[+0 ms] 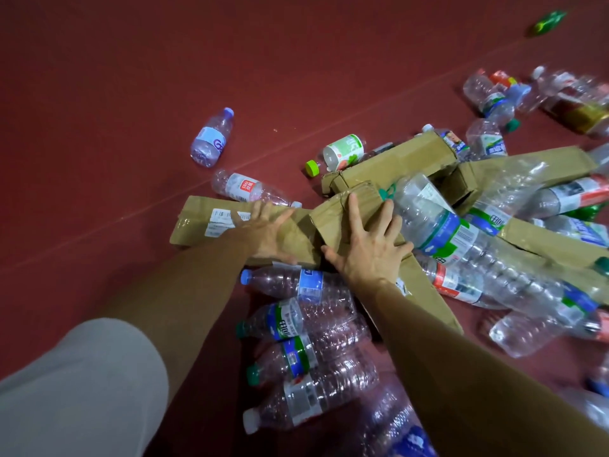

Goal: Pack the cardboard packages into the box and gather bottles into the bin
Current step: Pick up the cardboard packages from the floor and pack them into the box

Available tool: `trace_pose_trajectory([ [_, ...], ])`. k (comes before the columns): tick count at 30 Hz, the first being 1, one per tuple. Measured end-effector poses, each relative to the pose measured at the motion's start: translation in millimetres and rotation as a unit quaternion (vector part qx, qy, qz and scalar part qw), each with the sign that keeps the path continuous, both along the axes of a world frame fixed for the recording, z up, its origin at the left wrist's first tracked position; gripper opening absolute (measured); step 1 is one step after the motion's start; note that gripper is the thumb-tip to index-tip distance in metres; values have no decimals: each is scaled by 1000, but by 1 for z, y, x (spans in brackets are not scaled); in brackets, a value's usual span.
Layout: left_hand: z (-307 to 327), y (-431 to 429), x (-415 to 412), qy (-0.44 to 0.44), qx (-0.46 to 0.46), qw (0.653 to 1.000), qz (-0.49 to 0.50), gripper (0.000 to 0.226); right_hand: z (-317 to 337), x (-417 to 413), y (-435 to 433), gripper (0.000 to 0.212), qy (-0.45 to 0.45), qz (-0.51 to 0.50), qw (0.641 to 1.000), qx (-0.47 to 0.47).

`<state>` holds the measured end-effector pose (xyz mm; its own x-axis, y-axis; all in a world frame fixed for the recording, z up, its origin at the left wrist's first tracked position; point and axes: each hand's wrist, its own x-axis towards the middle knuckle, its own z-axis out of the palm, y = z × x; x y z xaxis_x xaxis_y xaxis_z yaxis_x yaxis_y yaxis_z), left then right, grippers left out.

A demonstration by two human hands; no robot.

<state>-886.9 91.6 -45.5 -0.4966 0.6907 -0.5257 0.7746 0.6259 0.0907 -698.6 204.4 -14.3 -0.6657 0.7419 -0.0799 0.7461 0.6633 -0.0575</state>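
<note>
Trouser knee (75,384); left hand (268,230), right hand (369,249) splayed flat on cardboard packages (197,219); bottles (313,328) crowd.

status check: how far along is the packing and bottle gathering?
Done: nothing that shows; no box or bin is in view. In hand: the left hand rests flat on the long labelled package, the right hand on the taped package beside it, neither gripped. Left: the other cardboard packages lie mixed with bottles on the floor, plus strays like the purple-capped bottle and the green bottle.
</note>
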Motion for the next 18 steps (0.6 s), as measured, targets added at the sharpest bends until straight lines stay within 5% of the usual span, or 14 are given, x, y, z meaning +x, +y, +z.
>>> trace_pose_trajectory([
  [18,12,-26,30,16,-56,998,-7,128,8,37,7,139,-29,72,985,-155],
])
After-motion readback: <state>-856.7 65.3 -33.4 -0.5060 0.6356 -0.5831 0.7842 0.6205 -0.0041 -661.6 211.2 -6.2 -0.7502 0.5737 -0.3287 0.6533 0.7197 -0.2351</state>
